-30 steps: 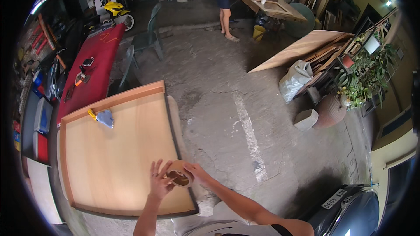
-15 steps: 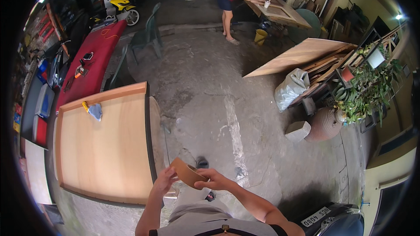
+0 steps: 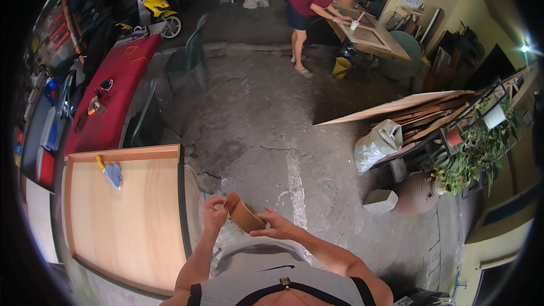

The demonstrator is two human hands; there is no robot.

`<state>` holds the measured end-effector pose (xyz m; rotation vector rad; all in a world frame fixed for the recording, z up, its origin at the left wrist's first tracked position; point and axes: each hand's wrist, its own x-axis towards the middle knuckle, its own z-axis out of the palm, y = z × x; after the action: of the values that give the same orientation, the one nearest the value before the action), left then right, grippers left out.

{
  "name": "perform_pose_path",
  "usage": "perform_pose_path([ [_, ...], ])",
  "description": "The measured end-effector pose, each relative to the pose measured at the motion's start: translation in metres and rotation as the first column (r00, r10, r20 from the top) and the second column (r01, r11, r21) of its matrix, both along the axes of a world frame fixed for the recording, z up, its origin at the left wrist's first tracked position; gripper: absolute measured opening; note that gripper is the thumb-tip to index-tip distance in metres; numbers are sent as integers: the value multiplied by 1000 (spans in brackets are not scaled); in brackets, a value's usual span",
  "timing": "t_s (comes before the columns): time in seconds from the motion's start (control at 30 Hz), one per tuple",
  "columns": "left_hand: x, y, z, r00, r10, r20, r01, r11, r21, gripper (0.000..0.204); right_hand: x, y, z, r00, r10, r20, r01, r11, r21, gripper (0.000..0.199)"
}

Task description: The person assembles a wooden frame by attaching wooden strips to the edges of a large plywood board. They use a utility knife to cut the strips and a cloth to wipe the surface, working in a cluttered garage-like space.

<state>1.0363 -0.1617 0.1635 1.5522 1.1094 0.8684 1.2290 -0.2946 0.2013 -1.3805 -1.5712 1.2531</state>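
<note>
Concrete floor (image 3: 266, 113) lies open ahead of the person, wide and bare out to the green chair (image 3: 190, 56) and the leaning boards (image 3: 408, 107) on the right. Close on the left runs the dark right edge of a wooden panel (image 3: 124, 209), the tabletop nearest the hands, with a yellow-handled brush (image 3: 110, 171) lying near its far edge. Both hands are raised in front of the chest, just right of that edge and clear of it. A folded brown sheet of sandpaper (image 3: 245, 214) sits between them. Left hand (image 3: 213, 214) has its forearm rising steeply, fingers curled in a closed grip pinching the sheet's upper left corner. Right hand (image 3: 277, 228) comes in from the right with the elbow bent, palm under the sheet, fingers cupped around its lower side. Farther off, another person (image 3: 314, 5) bends over a wooden frame (image 3: 371, 34).
</note>
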Motion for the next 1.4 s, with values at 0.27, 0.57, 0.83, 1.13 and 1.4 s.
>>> perform_pose_path([
  [0.27,30,89,43,952,304,-31,-288,928,236,21,65,104,-17,964,150,-219,-203,948,-244,68],
  [0.57,36,136,81,625,731,-273,-667,682,299,28,128,254,-45,797,604,16,-599,785,157,51],
  [0.83,24,51,83,249,969,14,-966,249,-66,23,90,323,-2,232,958,-170,-961,252,109,36],
  [1.13,-2,6,78,-242,942,233,-970,-233,-67,12,-17,365,11,-112,993,-24,-958,-101,269,35],
  [1.4,-31,20,128,-461,877,135,-787,-474,396,12,-101,415,72,-216,976,-35,-959,-206,193,24],
])
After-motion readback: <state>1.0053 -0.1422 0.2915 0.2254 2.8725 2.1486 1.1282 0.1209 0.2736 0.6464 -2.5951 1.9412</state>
